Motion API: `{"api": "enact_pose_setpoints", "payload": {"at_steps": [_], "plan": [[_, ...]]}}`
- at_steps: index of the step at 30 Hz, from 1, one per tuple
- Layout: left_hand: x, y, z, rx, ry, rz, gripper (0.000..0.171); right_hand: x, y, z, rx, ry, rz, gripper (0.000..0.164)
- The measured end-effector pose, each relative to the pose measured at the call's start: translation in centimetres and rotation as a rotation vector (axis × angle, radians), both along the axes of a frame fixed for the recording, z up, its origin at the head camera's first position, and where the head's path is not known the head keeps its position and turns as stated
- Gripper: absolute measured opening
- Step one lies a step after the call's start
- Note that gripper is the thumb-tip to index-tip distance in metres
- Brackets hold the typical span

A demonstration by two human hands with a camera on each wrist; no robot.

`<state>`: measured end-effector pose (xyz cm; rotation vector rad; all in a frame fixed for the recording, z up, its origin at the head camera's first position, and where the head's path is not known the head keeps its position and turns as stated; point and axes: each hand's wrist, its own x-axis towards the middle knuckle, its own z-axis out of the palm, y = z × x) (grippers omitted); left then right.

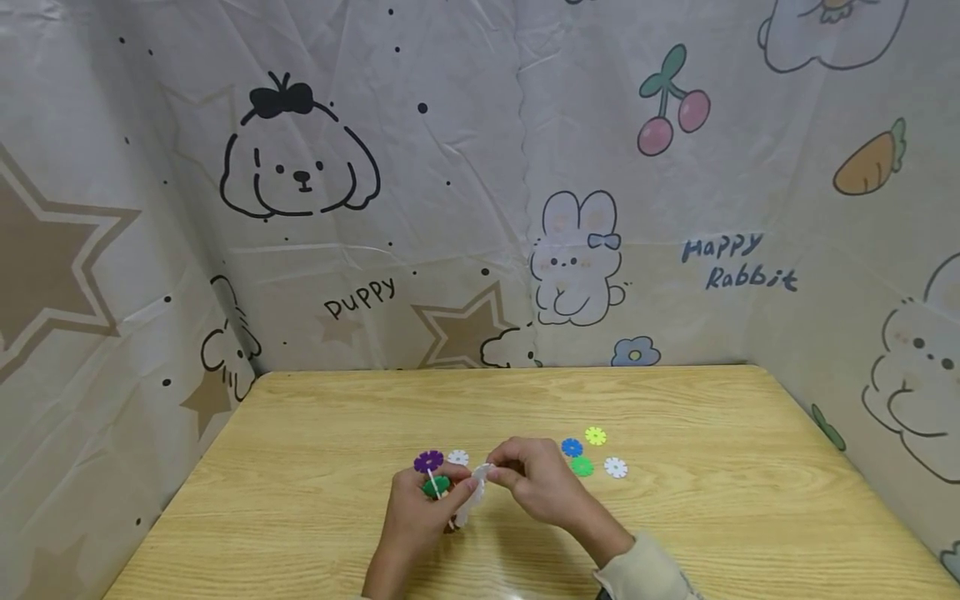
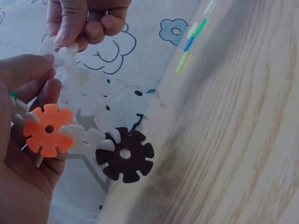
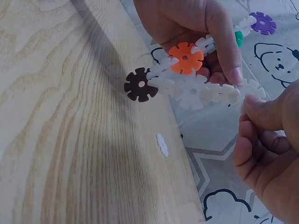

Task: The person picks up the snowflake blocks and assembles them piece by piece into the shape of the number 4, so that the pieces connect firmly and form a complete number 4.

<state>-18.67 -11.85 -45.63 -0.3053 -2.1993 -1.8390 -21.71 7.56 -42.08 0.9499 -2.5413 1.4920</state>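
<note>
A chain of notched plastic snowflake discs is held up between both hands. My left hand [image 1: 416, 510] grips it, thumb and fingers pinching a white part near the end. In the left wrist view an orange disc [image 2: 49, 129] and a dark brown disc [image 2: 124, 154] are joined by white discs [image 2: 86, 139]. A purple disc [image 1: 428, 461] and a green disc [image 1: 437, 486] stick out on the other side of the left hand. My right hand [image 1: 543, 485] pinches a white disc [image 3: 254, 87] at the chain's end between thumb and forefinger; its slot joint is partly hidden by the fingertips.
Loose discs lie on the wooden table [image 1: 315, 442]: a blue one [image 1: 572, 447], a yellow one [image 1: 596, 436], a light green one [image 1: 582, 467] and a white one [image 1: 616, 467] to the right. Another white disc [image 1: 458, 457] lies behind the left hand. Printed cloth [image 1: 450, 167] surrounds the table.
</note>
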Motion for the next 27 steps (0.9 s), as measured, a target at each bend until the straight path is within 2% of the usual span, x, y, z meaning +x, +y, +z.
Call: {"api": "enact_pose_setpoints", "payload": {"at_steps": [4,8,11,13,15,22,27], "plan": [[0.0,0.1,0.1,0.003,0.025,0.014,0.012,0.0,0.0,0.0,-0.004,-0.001,0.0,0.006],[0.8,0.5,1.4,0.012,0.066,0.026,0.015,0.0,-0.1,0.0,-0.008,0.002,0.004,0.006],[0.7,0.4,1.2,0.021,0.105,0.022,0.015,-0.1,-0.1,-0.1,-0.009,0.001,0.01,0.006],[0.4,0.2,0.6,0.033,0.132,0.014,0.015,-0.1,-0.2,-0.1,-0.003,-0.003,0.01,0.006],[0.0,-0.1,-0.3,0.027,0.135,0.016,0.015,-0.1,-0.3,-0.1,0.006,-0.011,0.01,0.006],[0.3,-0.9,0.1,0.01,0.11,0.079,0.007,-0.4,-0.5,-0.1,0.025,-0.03,0.023,0.005],[0.3,-1.6,0.4,0.007,0.099,0.132,0.006,-0.8,-0.5,-0.2,0.05,-0.051,0.0,0.007]]}}
